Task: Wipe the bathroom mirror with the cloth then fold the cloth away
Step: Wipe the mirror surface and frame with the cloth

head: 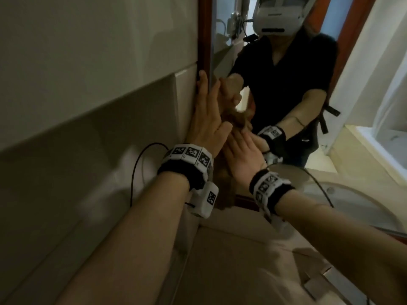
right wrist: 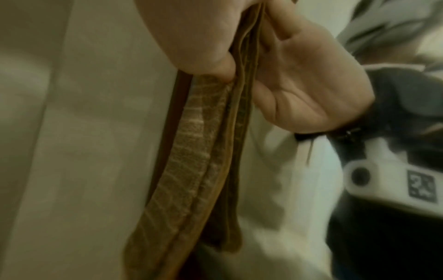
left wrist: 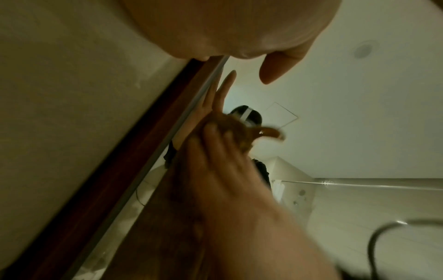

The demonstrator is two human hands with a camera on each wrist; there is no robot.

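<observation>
Cloth (right wrist: 191,151): brown, ribbed weave, folded into several layers. It hangs down in a long strip against the mirror (head: 286,62), right at the glass's left edge, just beside the dark red-brown frame (head: 203,29). Top end is under the R hand; lower end hangs free. Its darker reflection runs alongside it in the glass.

R hand (head: 244,157): on the cloth, holding it against the glass. In the L wrist view the fingers (left wrist: 210,138) are bent over a bunched bit of cloth. In the R wrist view the cloth comes out from under the heel of the palm. Motion blur on this hand in head and L wrist views, so exact finger placement is unclear.

L hand (head: 207,119): fingers straight and together, lying flat along the frame w/ tips pointing up. It holds nothing. Thumb (left wrist: 275,72) is apart from the fingers, over the glass. It sits just above and left of the R hand, and I cannot tell if the two touch.

Misc: both wrists carry black bands w/ white marker tiles (head: 187,157). A thin black cable (head: 136,164) loops by the L wrist. Beige wall tiles (head: 88,62) are left of the frame. The glass reflects a person in a dark top wearing a white headset.
</observation>
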